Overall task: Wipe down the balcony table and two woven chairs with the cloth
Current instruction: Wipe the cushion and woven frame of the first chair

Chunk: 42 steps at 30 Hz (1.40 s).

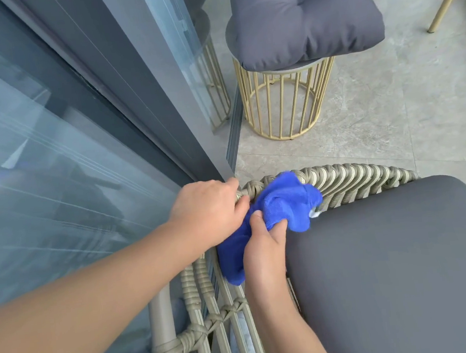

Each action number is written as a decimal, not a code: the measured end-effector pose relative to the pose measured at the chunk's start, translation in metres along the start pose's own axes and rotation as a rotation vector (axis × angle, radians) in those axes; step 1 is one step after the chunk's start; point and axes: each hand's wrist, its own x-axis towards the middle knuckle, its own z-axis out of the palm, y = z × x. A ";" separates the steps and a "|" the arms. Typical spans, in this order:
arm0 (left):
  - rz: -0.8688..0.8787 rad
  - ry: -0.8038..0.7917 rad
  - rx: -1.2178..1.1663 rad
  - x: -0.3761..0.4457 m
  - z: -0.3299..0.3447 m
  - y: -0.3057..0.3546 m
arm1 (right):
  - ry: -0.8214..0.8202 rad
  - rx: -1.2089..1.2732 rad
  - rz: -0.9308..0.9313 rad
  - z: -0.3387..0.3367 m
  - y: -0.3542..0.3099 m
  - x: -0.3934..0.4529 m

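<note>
My right hand (264,244) holds the blue cloth (280,208) bunched on the chair (368,180) rim, my left hand (209,210) grips the rim just beside it, and the rim curves away to my right.

Your left hand (210,207) is hemmed in: the sliding glass door (65,130) and its grey frame (138,94) stand just beside the woven chair rim (354,181), leaving only a narrow gap on that side. The grey seat cushion (400,268) fills the chair's inside right up to your right hand (263,247). Beyond the rim, bare floor tiles (391,121) lie open up to the gold wire side table (281,100), which carries another cushion (304,15).
</note>
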 end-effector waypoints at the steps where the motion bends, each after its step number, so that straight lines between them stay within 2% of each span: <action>1: -0.006 0.007 -0.020 0.001 0.001 -0.001 | -0.021 -0.005 -0.033 0.000 0.000 -0.003; 4: -0.021 0.021 -0.048 0.003 0.004 -0.003 | -0.020 -0.057 -0.116 -0.008 0.002 -0.002; 7: -0.044 -0.001 -0.082 0.004 0.002 -0.004 | 0.086 -0.090 -0.150 -0.026 0.014 0.016; 12: -0.076 -0.023 -0.143 0.004 -0.001 -0.005 | 0.252 -0.219 -0.110 -0.062 0.037 0.058; 15: -0.084 -0.024 -0.174 0.005 -0.001 -0.007 | 0.311 -0.315 -0.021 -0.075 0.055 0.086; 17: -0.086 -0.024 -0.189 0.005 -0.001 -0.007 | 0.255 -0.464 0.068 -0.077 0.074 0.100; 19: -0.085 -0.020 -0.202 0.006 0.000 -0.007 | 0.125 -0.600 0.146 -0.071 0.096 0.108; 22: -0.091 -0.025 -0.215 0.006 -0.001 -0.007 | 0.045 -0.665 0.239 -0.058 0.107 0.115; 25: -0.097 -0.039 -0.229 0.006 -0.003 -0.007 | 0.072 -0.578 0.239 -0.050 0.094 0.112; 31: -0.116 -0.047 -0.210 0.005 -0.005 -0.005 | 0.037 -0.339 0.069 -0.024 0.061 0.045; 42: -0.102 -0.062 -0.211 0.003 -0.008 -0.003 | -0.179 -0.097 -0.054 0.007 0.025 -0.052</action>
